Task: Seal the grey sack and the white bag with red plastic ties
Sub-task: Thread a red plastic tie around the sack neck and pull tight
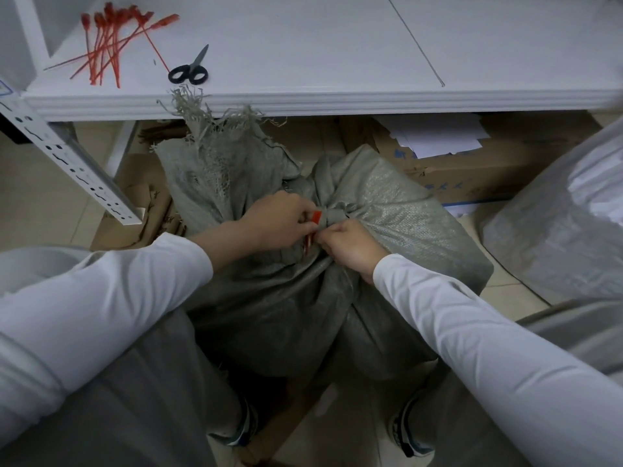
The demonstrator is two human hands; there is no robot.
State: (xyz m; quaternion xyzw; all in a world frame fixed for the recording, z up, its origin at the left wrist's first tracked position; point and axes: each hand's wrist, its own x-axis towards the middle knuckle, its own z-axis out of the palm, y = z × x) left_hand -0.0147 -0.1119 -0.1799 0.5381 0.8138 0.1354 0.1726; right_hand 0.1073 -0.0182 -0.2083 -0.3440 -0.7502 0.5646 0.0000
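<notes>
**Red tie held at the sack's neck**

The grey sack (269,298) stood on the floor between the person's knees, its frayed mouth pointing toward the table (337,45). The left hand (279,224) pinched the red tie (316,218) at the gathered neck. The right hand (350,249) gripped the cloth beside it, probably to keep the gathers tight. The tie's strap ran downward between the hands.

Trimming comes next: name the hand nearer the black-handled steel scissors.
Left. The left hand is below-right of the black-handled scissors; the right hand is lower and further right.
</notes>
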